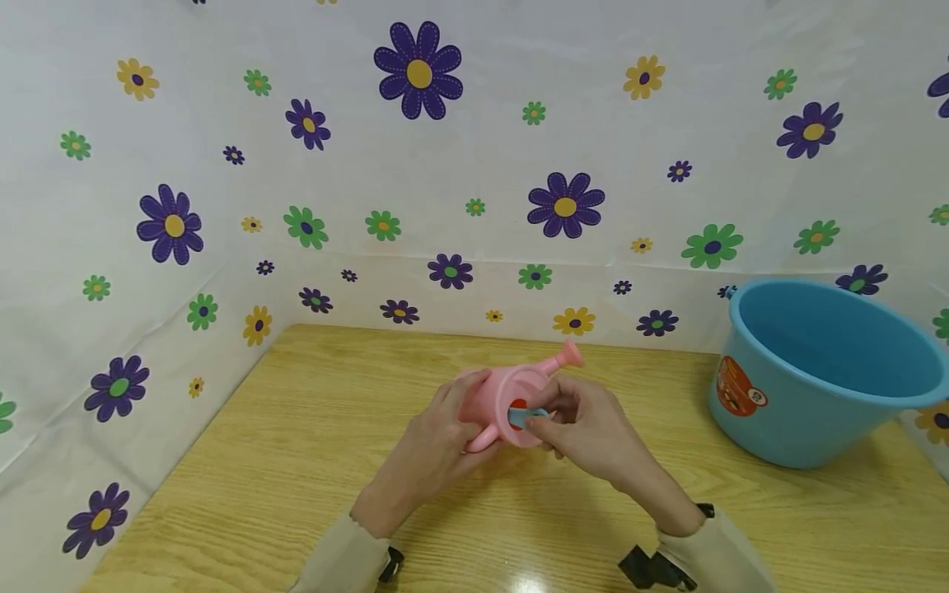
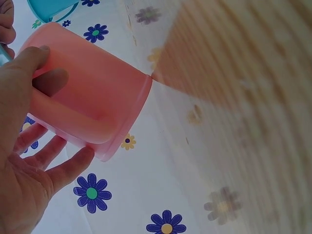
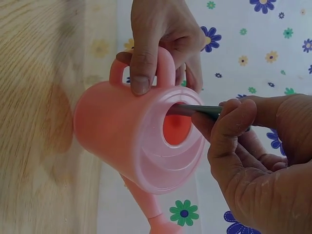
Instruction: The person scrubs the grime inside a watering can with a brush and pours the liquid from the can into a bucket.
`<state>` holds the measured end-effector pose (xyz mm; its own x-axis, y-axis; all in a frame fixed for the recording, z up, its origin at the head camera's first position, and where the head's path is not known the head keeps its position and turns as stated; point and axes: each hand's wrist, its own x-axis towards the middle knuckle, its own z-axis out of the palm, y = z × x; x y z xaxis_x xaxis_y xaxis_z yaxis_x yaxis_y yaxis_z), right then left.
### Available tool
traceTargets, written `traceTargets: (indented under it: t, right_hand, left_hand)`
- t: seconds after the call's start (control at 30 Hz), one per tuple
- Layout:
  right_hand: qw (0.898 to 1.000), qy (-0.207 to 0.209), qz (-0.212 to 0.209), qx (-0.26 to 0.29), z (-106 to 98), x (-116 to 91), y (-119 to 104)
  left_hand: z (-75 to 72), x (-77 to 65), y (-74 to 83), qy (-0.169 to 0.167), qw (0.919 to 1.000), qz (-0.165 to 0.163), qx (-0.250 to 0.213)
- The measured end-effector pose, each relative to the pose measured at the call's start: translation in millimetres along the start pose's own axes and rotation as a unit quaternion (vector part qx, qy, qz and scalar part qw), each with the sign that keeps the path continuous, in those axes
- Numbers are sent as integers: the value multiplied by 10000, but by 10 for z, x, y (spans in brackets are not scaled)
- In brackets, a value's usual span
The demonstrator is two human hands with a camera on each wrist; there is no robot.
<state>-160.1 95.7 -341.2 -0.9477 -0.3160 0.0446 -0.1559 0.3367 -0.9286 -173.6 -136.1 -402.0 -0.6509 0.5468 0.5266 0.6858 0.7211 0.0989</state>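
The far end of the blue tool (image 1: 518, 417) is hidden inside the pink watering can (image 1: 483, 401), and the right hand (image 1: 591, 424) covers its near end, so its full shape cannot be told. In the right wrist view, the can's handle (image 3: 166, 68) hides part of the left hand (image 3: 165, 24), and the bottom edge crops the spout's head (image 3: 165, 227). The bucket label's (image 1: 736, 387) print is too small to read. The left wrist view blurs the counter (image 2: 258, 97).

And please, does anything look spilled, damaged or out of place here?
Nothing looks spilled, damaged or out of place. The pink watering can is tilted, opening facing the right hand, but the left hand holds it, so this seems deliberate.
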Motion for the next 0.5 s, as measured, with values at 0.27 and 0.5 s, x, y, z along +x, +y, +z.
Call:
traceTargets:
  t: [0.27, 0.5]
  right_hand:
    - [9999, -9, 62, -117, -57, -48, -21]
    - [9999, -87, -38, -143, -145, -90, -31]
  left_hand:
    - [7, 1, 2, -4, 10000, -12, -23]
    - [10, 8, 0, 46, 9999, -25, -99]
